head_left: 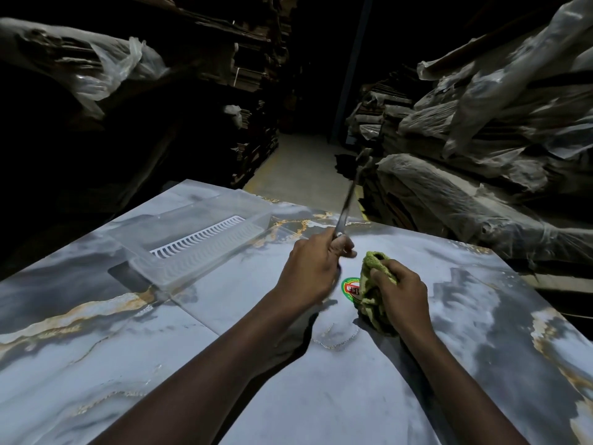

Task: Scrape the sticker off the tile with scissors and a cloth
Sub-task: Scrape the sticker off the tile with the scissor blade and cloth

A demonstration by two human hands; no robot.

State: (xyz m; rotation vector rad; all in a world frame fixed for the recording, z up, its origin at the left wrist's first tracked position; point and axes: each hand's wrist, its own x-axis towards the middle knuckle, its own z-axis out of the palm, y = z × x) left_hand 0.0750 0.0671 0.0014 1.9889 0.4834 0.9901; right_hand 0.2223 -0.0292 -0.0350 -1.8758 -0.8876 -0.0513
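Left grip (309, 268) fisted on blurred steel scissors (348, 200) raised beside round green-red sticker (350, 288); right grip (402, 292) bunches soft green cloth (373, 285) overlapping it; thin sticker likely lifts edge-first.

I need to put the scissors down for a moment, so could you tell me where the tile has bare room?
The tile is bare near you between the two forearms, and to the right of the right hand holding the cloth. It is crowded around the sticker, between both hands, and far left, where the clear tray sits. The left hand holds the scissors.
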